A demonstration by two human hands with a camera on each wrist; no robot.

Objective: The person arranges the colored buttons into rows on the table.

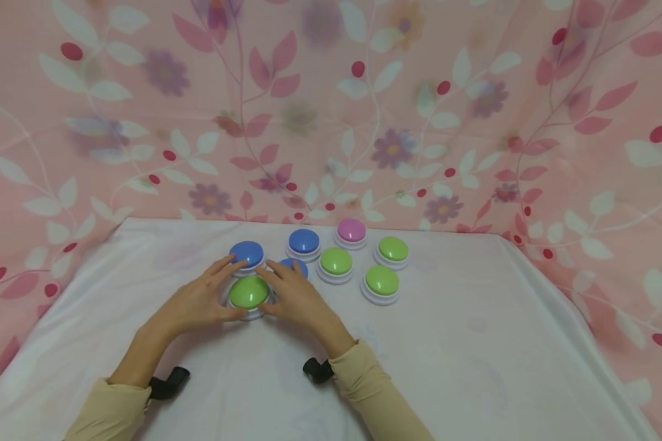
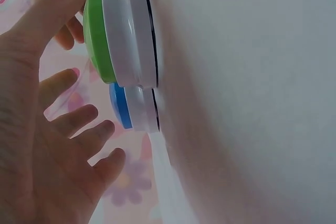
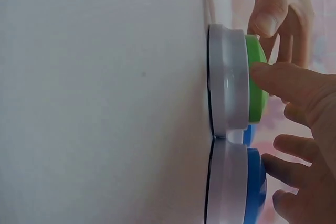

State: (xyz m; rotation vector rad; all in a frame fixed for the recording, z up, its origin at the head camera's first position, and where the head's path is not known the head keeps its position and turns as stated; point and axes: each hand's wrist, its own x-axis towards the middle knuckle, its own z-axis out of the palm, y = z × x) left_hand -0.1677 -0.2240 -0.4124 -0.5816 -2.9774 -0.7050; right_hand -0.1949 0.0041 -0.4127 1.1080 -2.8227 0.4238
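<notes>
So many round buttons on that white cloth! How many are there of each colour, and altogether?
Green buttons: 4
Blue buttons: 3 (one partly hidden by the right hand)
Pink button: 1
Total: 8

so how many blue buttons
3: one blue button by the left hand, another left of the pink button, the third partly behind the right hand; hands might hide more.

Prob. curtained booth: floral drapes, wht tblcloth.
</notes>
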